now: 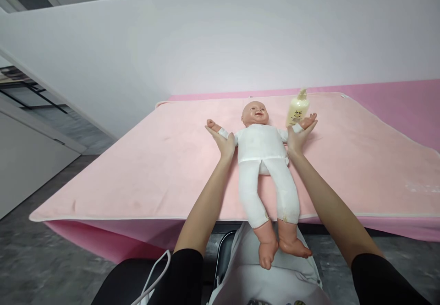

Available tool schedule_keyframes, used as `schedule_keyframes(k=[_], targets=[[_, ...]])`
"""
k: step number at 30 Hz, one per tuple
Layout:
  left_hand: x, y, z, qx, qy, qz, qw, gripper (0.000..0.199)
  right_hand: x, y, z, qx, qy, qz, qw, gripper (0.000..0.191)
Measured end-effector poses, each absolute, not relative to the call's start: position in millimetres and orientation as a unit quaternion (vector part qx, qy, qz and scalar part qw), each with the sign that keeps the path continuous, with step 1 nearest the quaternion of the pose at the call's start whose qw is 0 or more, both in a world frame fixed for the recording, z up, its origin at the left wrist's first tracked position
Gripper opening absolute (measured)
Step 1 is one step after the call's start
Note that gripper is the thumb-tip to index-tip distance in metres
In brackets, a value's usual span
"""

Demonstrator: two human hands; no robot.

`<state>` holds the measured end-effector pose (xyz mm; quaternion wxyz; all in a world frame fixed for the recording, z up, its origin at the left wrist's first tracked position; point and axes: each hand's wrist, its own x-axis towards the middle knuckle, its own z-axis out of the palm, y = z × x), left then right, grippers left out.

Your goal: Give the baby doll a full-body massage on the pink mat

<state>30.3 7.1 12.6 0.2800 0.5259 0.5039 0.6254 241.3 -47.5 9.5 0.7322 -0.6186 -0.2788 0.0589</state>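
Nearest me, low in the frame, a white cable point(160, 275) hangs left of the person's lap point(271, 282). Just above, the doll's two feet stick out past the near edge of the bench point(409, 112). The doll point(261, 142) lies face up on the pink mat point(154, 172), right of centre, its long axis running from the feet at lower centre up to the head.

Its trunk sits between the two hands: rightward from the left hand point(225, 144), leftward from the right hand point(296, 141), neither clearly nearer. Each hand grasps one doll arm, fingers stretched beneath the forearm, thumb set by the upper arm.

Behind the right hand stands the bottle point(298, 109), pump up. Beyond is the white wall point(240, 39). I count one doll, one bottle, one mat, two hands.
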Motion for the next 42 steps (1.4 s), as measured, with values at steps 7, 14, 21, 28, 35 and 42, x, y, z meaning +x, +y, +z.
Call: schedule_keyframes(k=[7,14,21,28,35,42], targets=[[35.9,-4.7,14.4,0.788,0.386,0.459,0.137,0.057,224.2,-57.1,16.0,-0.575,-0.614,-0.015,0.541,0.070],[37.2,-5.4,18.3,0.829,0.406,0.380,0.060,0.060,220.8,-60.2,17.1,-0.620,-0.654,-0.052,0.431,0.068],[37.9,-1.2,16.9,0.837,0.405,0.361,0.072,0.060,221.3,-59.8,18.1,-0.634,-0.657,-0.056,0.404,0.061],[33.2,-3.9,18.7,0.771,0.405,0.465,0.159,0.064,228.5,-56.6,12.1,-0.605,-0.584,-0.028,0.540,0.069],[38.4,-3.7,2.6,0.554,0.491,0.592,0.319,0.102,246.7,-40.7,-9.9,-0.633,-0.298,0.043,0.714,0.089],[40.3,5.3,-5.8,0.455,0.534,0.605,0.375,0.108,255.2,-32.1,-30.1,-0.666,-0.221,0.100,0.705,0.111]])
